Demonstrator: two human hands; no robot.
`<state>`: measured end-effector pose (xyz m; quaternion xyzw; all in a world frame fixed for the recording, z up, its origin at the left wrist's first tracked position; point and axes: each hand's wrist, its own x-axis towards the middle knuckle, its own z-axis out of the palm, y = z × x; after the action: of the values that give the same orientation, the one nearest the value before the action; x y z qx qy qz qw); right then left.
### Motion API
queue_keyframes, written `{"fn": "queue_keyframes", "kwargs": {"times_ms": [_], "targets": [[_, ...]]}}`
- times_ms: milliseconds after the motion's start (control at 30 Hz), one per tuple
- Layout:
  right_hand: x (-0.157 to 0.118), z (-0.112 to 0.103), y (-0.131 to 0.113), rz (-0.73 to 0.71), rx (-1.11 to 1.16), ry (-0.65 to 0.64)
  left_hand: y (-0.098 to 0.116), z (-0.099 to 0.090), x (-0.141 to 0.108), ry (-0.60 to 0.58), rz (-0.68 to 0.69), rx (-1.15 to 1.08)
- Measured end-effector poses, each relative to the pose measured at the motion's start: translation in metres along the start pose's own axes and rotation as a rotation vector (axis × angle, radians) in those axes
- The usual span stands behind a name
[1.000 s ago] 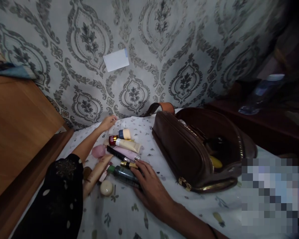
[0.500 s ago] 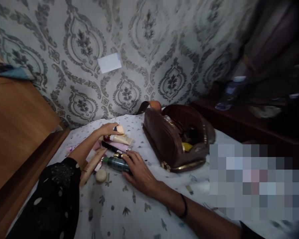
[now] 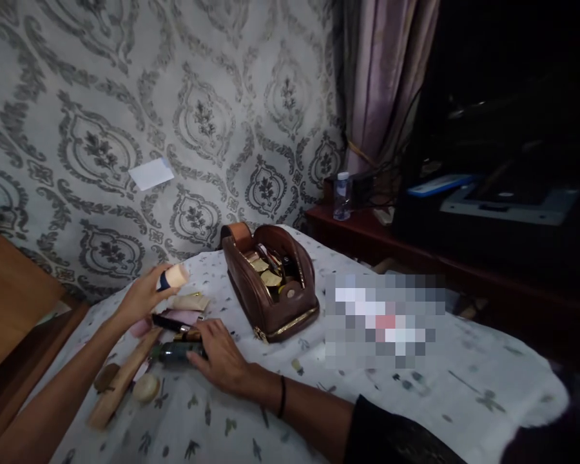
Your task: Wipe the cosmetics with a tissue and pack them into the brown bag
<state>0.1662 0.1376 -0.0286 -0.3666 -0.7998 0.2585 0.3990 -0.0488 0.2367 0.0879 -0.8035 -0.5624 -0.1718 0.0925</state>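
My left hand (image 3: 149, 291) is closed round a small cream-coloured bottle (image 3: 176, 277) with a dark band, raised above the cosmetics. My right hand (image 3: 221, 356) rests over a dark green bottle (image 3: 176, 353) and a black-and-gold tube (image 3: 187, 336); whether it grips either is unclear. Beside them lie a beige tube (image 3: 191, 303), a black stick-like item (image 3: 171, 322), a long wooden item (image 3: 120, 383) and a round pale item (image 3: 145, 388). The open brown bag (image 3: 251, 290) stands to the right, with gold-coloured packets (image 3: 270, 278) and other small things inside.
White patterned cloth (image 3: 270, 412) covers the surface. A clear bottle (image 3: 342, 198) stands on a dark red ledge (image 3: 367, 229) at the back right. Wooden furniture (image 3: 19, 303) borders the left side. A blurred patch covers something right of the bag.
My left hand has lifted the cream-coloured bottle off the pile. My right hand stays by the green bottle. The view has turned to the right.
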Motion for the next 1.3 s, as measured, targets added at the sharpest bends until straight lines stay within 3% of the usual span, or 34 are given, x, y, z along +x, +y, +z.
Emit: {"fn": "queue_keyframes", "kwargs": {"times_ms": [133, 233, 333, 467, 567, 700, 867, 933, 1100, 1300], "targets": [[0.004, -0.005, 0.002, 0.054, 0.201, 0.112, 0.04, -0.027, -0.047, -0.048, 0.014, -0.102], [0.003, -0.009, 0.002, -0.066, 0.287, 0.14, 0.073, -0.037, -0.084, -0.18, -0.012, -0.13], [-0.002, -0.008, 0.0, -0.282, 0.258, 0.053, 0.091, -0.033, -0.119, -0.245, -0.016, -0.176], [-0.014, -0.004, -0.005, -0.402, 0.147, -0.031, 0.083, -0.014, -0.155, -0.12, -0.064, -0.215], [-0.024, -0.007, -0.005, -0.352, 0.097, -0.028, 0.076, -0.006, -0.172, -0.049, -0.111, -0.257], [-0.041, -0.021, 0.002, -0.249, 0.076, -0.004, 0.085, 0.006, -0.193, 0.001, -0.168, -0.275], [-0.051, -0.032, 0.004, -0.138, 0.036, -0.086, 0.095, 0.043, -0.227, 0.037, -0.088, -0.123], [-0.052, -0.034, 0.002, -0.105, 0.036, -0.111, 0.095, 0.053, -0.237, -0.003, -0.023, -0.041], [-0.053, -0.041, -0.005, -0.028, 0.065, -0.133, 0.106, 0.046, -0.241, -0.041, -0.033, 0.034], [-0.049, -0.052, -0.008, 0.124, 0.142, -0.119, 0.119, 0.027, -0.23, 0.008, -0.126, -0.138]]}}
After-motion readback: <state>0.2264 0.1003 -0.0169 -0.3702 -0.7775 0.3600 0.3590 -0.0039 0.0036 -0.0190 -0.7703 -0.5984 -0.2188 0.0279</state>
